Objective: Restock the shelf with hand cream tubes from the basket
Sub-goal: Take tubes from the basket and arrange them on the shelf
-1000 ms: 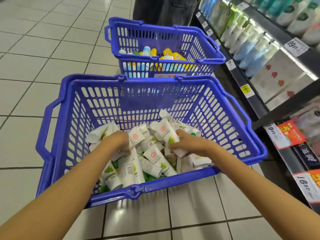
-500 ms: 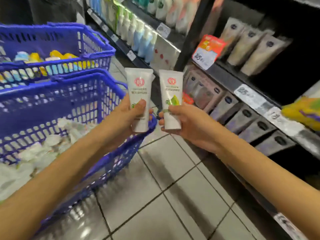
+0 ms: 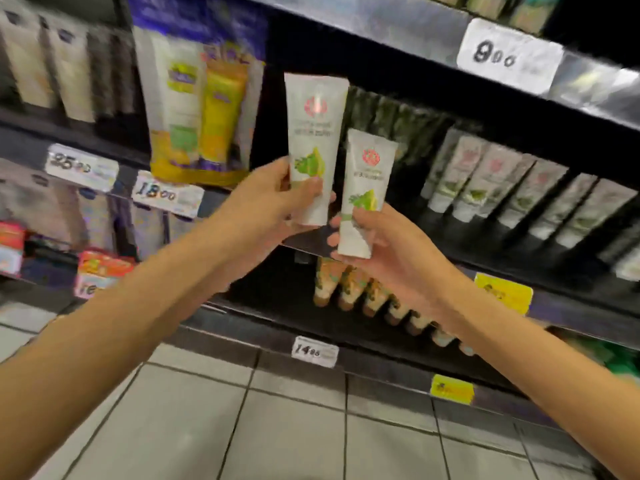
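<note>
My left hand (image 3: 273, 199) grips a white hand cream tube (image 3: 313, 133) with a red emblem and a green leaf print, cap end down. My right hand (image 3: 384, 244) grips a second matching tube (image 3: 365, 181), held a little lower and to the right. Both tubes stand upright in front of the dark shelf (image 3: 485, 261). On that shelf, to the right, stands a row of matching white tubes (image 3: 512, 188). The space on the shelf directly behind my hands looks dark. The basket is out of view.
A yellow and white product pack (image 3: 201, 109) hangs to the left of the tubes. Price tags (image 3: 166, 194) line the shelf edges. A lower shelf holds brown-capped tubes (image 3: 349, 285). Another shelf edge (image 3: 415, 26) runs above. Tiled floor (image 3: 277, 427) lies below.
Both hands lifted one tube each out of the blue basket and carried them up to the shelf. My view swung from the basket on the floor to the shelf front.
</note>
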Available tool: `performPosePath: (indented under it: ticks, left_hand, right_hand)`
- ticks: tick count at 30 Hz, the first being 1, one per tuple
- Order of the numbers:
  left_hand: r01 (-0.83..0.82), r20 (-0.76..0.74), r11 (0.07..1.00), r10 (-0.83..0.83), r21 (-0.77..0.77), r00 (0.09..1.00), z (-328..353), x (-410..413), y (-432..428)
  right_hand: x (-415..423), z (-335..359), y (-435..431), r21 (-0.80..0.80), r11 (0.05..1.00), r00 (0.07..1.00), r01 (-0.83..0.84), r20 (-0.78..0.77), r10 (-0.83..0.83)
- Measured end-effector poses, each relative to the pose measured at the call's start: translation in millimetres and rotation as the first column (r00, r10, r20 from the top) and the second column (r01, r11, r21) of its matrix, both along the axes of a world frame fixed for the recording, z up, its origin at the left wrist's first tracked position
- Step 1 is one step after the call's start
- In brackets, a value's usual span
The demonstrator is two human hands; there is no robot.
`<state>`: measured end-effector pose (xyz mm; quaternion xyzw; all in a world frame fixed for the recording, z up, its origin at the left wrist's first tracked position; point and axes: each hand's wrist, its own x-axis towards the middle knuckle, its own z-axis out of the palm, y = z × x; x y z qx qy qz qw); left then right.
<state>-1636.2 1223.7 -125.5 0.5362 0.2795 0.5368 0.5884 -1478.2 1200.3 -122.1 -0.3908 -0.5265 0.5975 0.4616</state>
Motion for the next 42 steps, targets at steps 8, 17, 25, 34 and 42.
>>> performPosePath:
  ticks: [8, 17, 25, 34, 42]
  left_hand:
    - [-0.007, -0.147, 0.996, 0.021, 0.093, 0.989, 0.2, 80.8, 33.0]
    - [0.116, -0.155, 0.993, -0.115, -0.003, 0.981, 4.9, 153.6, 53.9]
    - [0.124, -0.094, 0.99, -0.131, -0.074, 0.987, 15.7, 204.6, 68.6]
    - [0.09, -0.152, 0.993, -0.1, -0.072, 0.983, -1.3, 207.8, 82.8]
    - [0.123, -0.134, 0.987, -0.136, -0.104, 0.982, -10.8, 211.0, 82.2]
  right_hand:
    - [105.1, 8.6, 11.1, 0.109, 0.978, 0.983, 0.179, 0.022, -0.183]
    - [247.3, -6.2, 38.7, 0.238, 0.772, 0.76, 0.59, 0.16, -0.63]
    - [270.4, -14.7, 84.7, 0.42, 0.676, 0.542, 0.605, 0.404, -0.737]
    - [275.4, -18.2, 103.7, 0.461, 0.635, 0.49, 0.62, 0.404, -0.772]
    - [275.8, -17.7, 102.9, 0.466, 0.642, 0.486, 0.608, 0.421, -0.766]
